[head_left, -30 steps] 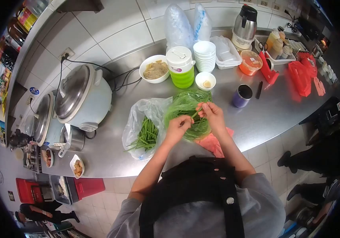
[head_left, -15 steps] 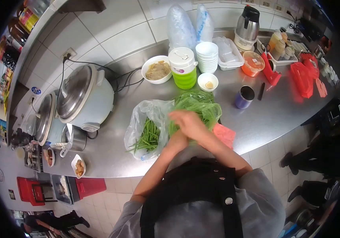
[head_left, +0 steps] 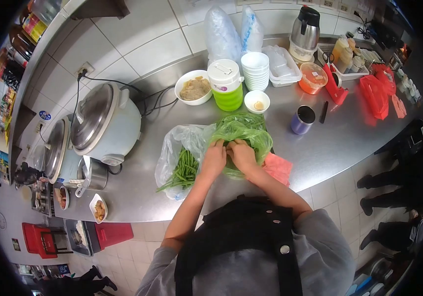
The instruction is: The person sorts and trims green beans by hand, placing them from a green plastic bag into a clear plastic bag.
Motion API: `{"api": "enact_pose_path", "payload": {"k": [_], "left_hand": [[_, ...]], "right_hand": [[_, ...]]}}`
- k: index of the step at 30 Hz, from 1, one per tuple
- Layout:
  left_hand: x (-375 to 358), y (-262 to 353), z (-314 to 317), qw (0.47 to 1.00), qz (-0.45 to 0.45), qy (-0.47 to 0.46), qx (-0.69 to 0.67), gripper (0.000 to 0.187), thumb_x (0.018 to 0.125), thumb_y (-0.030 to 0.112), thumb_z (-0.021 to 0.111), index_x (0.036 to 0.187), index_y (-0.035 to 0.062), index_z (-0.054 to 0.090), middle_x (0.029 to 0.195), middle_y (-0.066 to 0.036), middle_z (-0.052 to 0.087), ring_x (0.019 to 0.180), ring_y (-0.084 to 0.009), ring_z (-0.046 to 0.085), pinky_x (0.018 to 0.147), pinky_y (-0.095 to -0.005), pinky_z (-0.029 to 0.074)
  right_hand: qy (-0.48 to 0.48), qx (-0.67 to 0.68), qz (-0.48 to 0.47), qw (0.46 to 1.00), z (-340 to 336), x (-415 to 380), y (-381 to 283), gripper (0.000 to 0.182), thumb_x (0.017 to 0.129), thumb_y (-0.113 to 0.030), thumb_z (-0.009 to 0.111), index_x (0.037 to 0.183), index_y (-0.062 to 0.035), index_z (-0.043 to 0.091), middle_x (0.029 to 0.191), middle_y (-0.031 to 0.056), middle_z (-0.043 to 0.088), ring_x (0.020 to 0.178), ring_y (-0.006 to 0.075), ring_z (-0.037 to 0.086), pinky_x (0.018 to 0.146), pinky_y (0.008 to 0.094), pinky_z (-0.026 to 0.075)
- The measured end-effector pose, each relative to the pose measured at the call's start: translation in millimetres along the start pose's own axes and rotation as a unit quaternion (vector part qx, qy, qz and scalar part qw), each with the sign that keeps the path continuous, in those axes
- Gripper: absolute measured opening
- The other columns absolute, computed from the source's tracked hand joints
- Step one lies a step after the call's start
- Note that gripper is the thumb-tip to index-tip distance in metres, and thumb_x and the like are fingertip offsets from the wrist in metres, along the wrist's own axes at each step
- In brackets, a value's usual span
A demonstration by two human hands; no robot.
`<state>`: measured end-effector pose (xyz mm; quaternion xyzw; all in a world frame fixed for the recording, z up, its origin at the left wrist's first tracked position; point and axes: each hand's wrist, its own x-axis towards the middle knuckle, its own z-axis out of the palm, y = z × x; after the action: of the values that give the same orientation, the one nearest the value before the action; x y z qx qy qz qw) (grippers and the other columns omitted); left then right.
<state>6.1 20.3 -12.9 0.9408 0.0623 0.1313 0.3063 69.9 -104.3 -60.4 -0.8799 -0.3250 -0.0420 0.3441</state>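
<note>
A green plastic bag (head_left: 236, 129) with green beans in it lies open on the steel counter. My left hand (head_left: 215, 158) and my right hand (head_left: 242, 155) are side by side at its near opening. Their fingers are curled inward with the tips close together, and whatever is between them is hidden. To the left, cut green beans (head_left: 185, 166) lie in a clear plastic bag (head_left: 166, 148). A pinkish-red cloth or paper (head_left: 278, 168) rests beside the green bag, under its right edge.
A green jug with a white lid (head_left: 228, 98), a small white bowl (head_left: 257, 102) and stacked white bowls (head_left: 255, 71) stand behind. A purple tumbler (head_left: 302, 121) is to the right, a large rice cooker (head_left: 118, 123) to the left. Other people's legs (head_left: 389, 197) show beyond the counter.
My hands were crossed at the wrists over the green bag. They have drawn apart and now sit side by side with fingers curled at the bag's opening.
</note>
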Motion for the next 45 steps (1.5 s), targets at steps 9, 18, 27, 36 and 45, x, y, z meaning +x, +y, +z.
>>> {"api": "enact_pose_path", "payload": {"k": [9,18,27,36,45], "left_hand": [[-9.1,9.3,-7.5,0.999,0.015,-0.026,0.012,0.022,0.093,0.013,0.056,0.112,0.0054,0.067,0.122,-0.012,0.062,0.101,-0.0364,0.063,0.085,-0.0429,0.051],[-3.7,30.8,-16.5,0.998,0.056,-0.026,-0.031,0.014,0.087,0.013,0.062,0.095,0.0038,0.068,0.091,-0.009,0.067,0.068,-0.0294,0.064,0.062,-0.0384,0.05],[-4.8,32.7,-25.2,0.996,0.018,-0.031,-0.087,0.01,0.086,0.012,0.061,0.09,0.0045,0.066,0.087,-0.011,0.066,0.067,-0.0305,0.064,0.064,-0.04,0.051],[-0.3,26.0,-23.4,0.88,-0.13,0.003,-0.457,0.02,0.098,0.018,0.054,0.097,0.002,0.066,0.085,0.0,0.066,0.071,-0.0084,0.059,0.062,-0.0236,0.043],[-7.1,23.1,-13.1,0.869,-0.117,-0.109,-0.469,0.026,0.101,0.024,0.052,0.105,0.0024,0.068,0.093,-0.002,0.069,0.078,-0.0089,0.059,0.071,-0.0244,0.045]], "right_hand": [[-0.019,-0.034,0.031,0.999,-112.1,-11.7,1.0,0.008,0.079,-0.003,0.065,0.086,-0.0066,0.064,0.091,0.0113,0.062,0.092,0.0322,0.063,0.074,0.0448,0.052],[0.021,-0.07,-0.02,0.997,-125.3,-10.2,14.3,0.011,0.08,-0.003,0.064,0.089,-0.0071,0.068,0.09,0.0103,0.063,0.093,0.0299,0.062,0.078,0.0421,0.05],[0.032,-0.059,-0.061,0.996,-116.0,-9.1,0.6,0.014,0.08,-0.004,0.065,0.092,-0.0084,0.069,0.089,0.0114,0.062,0.093,0.0302,0.061,0.08,0.041,0.049],[-0.024,0.465,0.146,0.873,-83.6,-5.1,-9.6,0.015,0.094,-0.012,0.062,0.099,0.0023,0.065,0.091,0.0085,0.068,0.077,0.017,0.066,0.071,0.0305,0.053],[0.056,0.446,0.124,0.884,-91.7,5.0,-17.9,0.017,0.098,-0.009,0.057,0.103,0.0065,0.061,0.096,0.0113,0.071,0.078,0.0139,0.068,0.072,0.0272,0.056]]}}
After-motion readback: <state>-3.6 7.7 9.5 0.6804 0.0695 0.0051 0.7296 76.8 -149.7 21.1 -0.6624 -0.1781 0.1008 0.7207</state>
